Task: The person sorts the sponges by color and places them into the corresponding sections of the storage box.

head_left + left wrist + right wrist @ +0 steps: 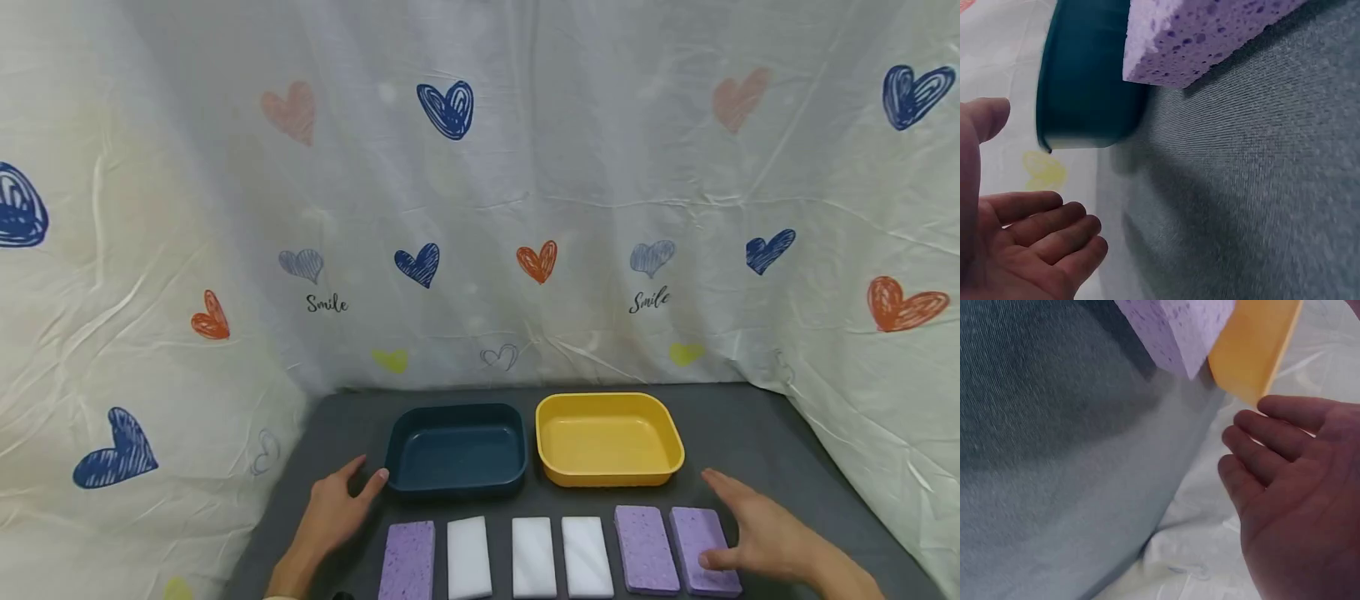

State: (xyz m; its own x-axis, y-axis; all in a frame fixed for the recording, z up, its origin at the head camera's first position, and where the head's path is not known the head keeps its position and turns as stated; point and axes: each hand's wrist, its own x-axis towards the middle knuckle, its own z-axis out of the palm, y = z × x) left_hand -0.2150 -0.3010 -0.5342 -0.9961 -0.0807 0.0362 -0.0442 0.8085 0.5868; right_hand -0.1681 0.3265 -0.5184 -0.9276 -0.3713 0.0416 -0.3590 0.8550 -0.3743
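Observation:
My left hand (330,512) is beside the left end of a dark blue tray (457,483), its thumb tip close to the tray's corner. In the left wrist view its fingers spread loosely with an empty palm, and a purple sponge (1179,44) shows near the blue tray (1082,81). My right hand (772,529) is over the right end of the row, thumb overlapping the rightmost purple sponge (697,533) in the head view. Its fingers extend, holding nothing, in the right wrist view. Another purple sponge (647,550) lies just left of that one.
A yellow tray (611,481) stands right of the blue one. In front lie a purple sponge (407,562) and three white sponges, the left one (468,558), the middle one (534,558) and the right one (587,557). Behind the grey tabletop (352,417) hangs a heart-printed curtain (480,183).

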